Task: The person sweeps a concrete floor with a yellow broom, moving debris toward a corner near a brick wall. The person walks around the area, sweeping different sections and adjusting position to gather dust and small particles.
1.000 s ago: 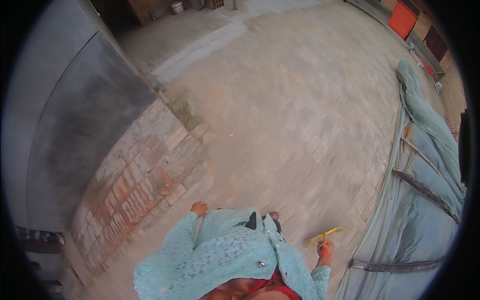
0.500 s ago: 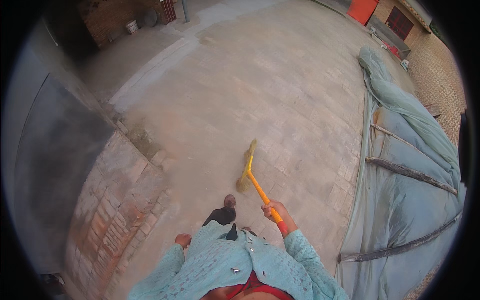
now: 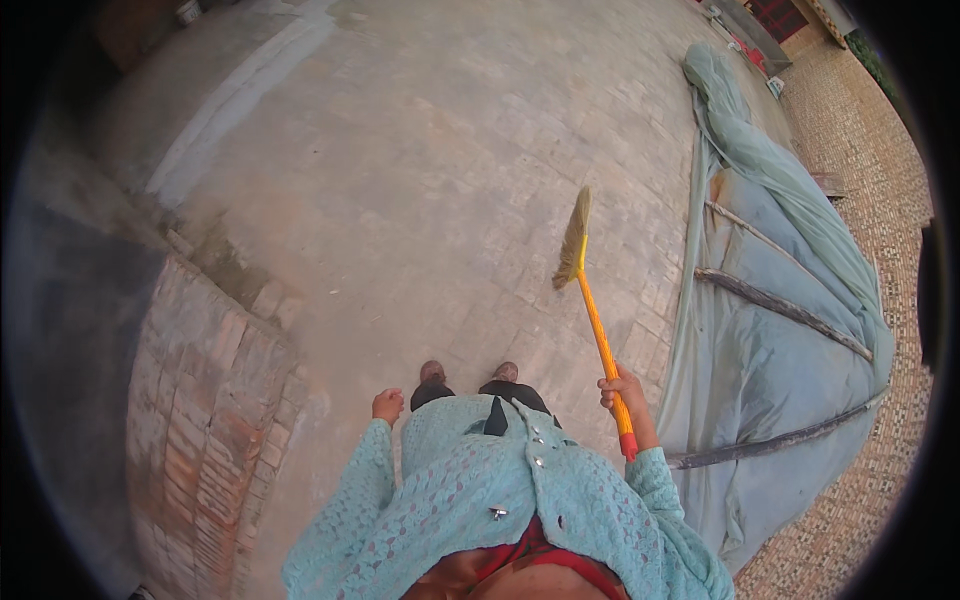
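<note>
A broom (image 3: 600,330) with an orange-yellow handle, a red end and a yellowish-brown bristle head is in my right hand (image 3: 630,393). That hand is wrapped round the handle a little above its red end. The broom slants up and slightly left from it, and its bristle head (image 3: 573,240) is over the brick paving, ahead and to the right of my feet; I cannot tell whether it touches the ground. On the left, my left hand (image 3: 388,405) is beside my body with its fingers curled in and nothing visible in them.
Brick paving (image 3: 420,220) stretches ahead. On the right lies a plastic sheet (image 3: 770,390) weighted with several wooden poles (image 3: 785,312), beside a patterned tiled strip (image 3: 850,150). A stack of bricks (image 3: 200,400) stands at the left by a dark grey panel (image 3: 70,380).
The broom and my right hand have swung to the right and the bristle head has moved farther ahead. Both feet now show side by side. The view has tilted down.
</note>
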Demonstrator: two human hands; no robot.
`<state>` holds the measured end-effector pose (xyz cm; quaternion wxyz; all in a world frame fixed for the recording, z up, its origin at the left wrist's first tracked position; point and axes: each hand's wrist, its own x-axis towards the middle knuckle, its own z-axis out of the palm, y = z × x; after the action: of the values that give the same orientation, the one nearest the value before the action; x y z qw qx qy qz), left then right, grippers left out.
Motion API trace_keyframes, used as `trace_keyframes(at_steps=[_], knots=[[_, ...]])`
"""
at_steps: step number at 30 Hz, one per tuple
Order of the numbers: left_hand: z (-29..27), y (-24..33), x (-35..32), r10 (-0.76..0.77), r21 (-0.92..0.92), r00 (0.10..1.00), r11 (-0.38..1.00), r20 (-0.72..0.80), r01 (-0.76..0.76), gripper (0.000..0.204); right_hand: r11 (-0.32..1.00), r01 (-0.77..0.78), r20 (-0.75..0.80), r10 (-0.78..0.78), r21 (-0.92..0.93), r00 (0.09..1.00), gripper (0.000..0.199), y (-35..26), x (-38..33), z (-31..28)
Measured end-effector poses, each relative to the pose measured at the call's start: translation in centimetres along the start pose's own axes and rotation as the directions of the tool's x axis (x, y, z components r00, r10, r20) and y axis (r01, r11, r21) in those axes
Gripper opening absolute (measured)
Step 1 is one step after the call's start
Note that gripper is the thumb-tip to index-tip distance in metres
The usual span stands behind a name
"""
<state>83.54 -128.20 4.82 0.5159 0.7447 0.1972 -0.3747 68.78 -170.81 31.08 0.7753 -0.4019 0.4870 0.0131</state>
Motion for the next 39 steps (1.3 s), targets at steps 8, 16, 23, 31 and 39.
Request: trace_keyframes(at_steps=[8,16,23,31,39], knots=[[0.2,-0.9,0.4,-0.028,0.027,0.991,0.999,-0.133,0.032,0.024,0.896,-0.156,-0.095,0.213,0.415,0.972,0.029,-2.4,9.3,-9.4],[3.9,2.1,-4.0,-0.039,-0.044,0.968,0.999,-0.246,0.029,0.025,0.916,-0.378,0.080,0.371,0.134,0.925,0.033,-3.7,21.6,-5.6],[8.2,5.5,-6.0,0.050,0.037,0.968,0.998,-0.247,-0.042,0.027,0.924,-0.337,0.318,0.379,-0.180,0.869,0.022,-5.8,24.4,5.2],[10.0,3.6,-6.6,-0.003,0.037,0.938,0.999,-0.348,0.017,0.027,0.883,-0.395,0.576,0.465,-0.252,0.672,0.043,-11.9,24.1,12.5],[11.3,0.0,0.2,-0.139,-0.218,0.909,0.974,-0.392,0.055,0.026,0.940,-0.211,0.577,0.332,-0.268,0.746,0.056,-17.4,21.0,16.2]])
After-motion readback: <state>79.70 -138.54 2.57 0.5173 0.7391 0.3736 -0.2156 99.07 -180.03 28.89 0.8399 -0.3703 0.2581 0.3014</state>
